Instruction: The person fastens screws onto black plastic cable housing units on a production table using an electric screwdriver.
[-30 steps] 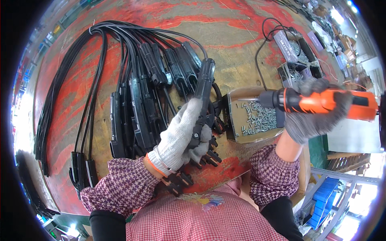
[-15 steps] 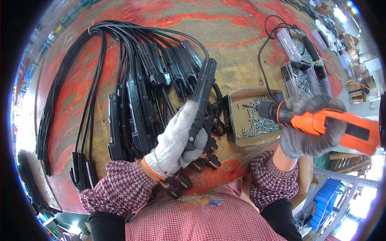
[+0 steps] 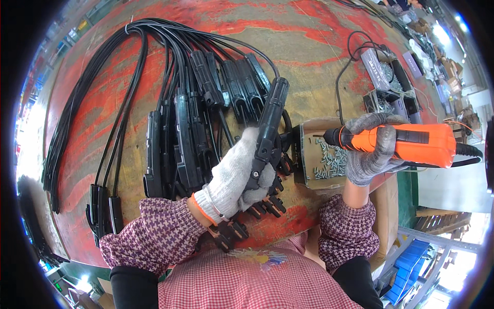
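Note:
My left hand [image 3: 234, 170], in a white knit glove, is closed around a black plastic handle [image 3: 271, 113] with a cable running from its upper end. A small screw head shows on its lower part. In my right hand [image 3: 368, 154], grey-gloved, I grip an orange electric screwdriver [image 3: 411, 141] held level. Its black nose points left, and the bit tip is over a cardboard box [image 3: 303, 180] of small silver screws [image 3: 332, 159]. Left of my left hand lie several similar black handles [image 3: 185, 144], their black cables [image 3: 85, 98] tied in a bundle.
Everything rests on a worn red and bare-wood table [image 3: 288, 46]. Boxes of more metal fasteners [image 3: 388, 77] stand at the back right, near a loose black cord [image 3: 339, 77]. A blue bin [image 3: 411, 268] sits on a rack at the lower right.
My right hand has turned the screwdriver from a slant to nearly level, its bit staying over the screw box. My left hand keeps its hold on the black handle; the whole view has shifted slightly.

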`<state>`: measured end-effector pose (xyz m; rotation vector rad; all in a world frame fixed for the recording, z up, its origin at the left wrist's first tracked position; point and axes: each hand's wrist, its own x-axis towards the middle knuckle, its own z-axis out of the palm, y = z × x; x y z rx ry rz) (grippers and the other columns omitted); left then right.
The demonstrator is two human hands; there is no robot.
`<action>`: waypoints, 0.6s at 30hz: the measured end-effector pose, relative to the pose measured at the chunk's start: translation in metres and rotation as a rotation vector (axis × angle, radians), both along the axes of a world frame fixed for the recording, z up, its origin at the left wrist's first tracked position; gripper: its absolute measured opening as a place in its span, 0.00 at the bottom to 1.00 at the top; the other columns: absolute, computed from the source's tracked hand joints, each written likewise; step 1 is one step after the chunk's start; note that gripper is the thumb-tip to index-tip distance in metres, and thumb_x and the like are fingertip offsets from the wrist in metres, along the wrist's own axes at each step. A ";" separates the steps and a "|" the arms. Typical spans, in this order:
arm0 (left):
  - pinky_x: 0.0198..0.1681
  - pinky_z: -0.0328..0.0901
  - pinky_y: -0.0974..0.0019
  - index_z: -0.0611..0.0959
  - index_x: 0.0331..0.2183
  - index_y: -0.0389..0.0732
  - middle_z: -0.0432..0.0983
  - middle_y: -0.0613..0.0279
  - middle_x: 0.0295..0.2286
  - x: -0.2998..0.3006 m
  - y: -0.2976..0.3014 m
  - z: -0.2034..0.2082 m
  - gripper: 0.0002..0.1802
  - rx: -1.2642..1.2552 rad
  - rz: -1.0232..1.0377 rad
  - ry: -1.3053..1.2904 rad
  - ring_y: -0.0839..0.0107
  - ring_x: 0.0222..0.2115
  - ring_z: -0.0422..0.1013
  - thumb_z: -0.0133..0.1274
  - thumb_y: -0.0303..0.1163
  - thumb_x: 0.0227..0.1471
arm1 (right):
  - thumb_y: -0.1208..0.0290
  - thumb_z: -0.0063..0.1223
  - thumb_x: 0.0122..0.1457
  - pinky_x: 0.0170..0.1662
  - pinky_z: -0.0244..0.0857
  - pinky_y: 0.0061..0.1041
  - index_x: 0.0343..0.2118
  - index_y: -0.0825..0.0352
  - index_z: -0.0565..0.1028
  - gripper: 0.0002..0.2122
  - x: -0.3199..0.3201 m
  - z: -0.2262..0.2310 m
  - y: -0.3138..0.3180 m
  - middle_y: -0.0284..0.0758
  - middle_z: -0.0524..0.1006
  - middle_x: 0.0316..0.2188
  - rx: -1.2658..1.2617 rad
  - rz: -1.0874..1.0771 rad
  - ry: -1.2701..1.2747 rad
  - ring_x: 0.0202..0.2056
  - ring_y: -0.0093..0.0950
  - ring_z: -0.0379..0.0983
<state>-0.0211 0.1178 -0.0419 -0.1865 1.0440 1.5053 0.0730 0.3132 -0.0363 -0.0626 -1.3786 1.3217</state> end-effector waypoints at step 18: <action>0.06 0.49 0.76 0.71 0.42 0.51 0.67 0.65 0.14 0.001 0.000 -0.008 0.23 0.056 0.008 -0.027 0.77 0.06 0.55 0.32 0.58 0.62 | 0.49 0.50 0.55 0.21 0.65 0.27 0.45 0.71 0.68 0.27 0.036 0.072 -0.031 0.38 0.71 0.24 0.020 0.294 0.063 0.19 0.29 0.68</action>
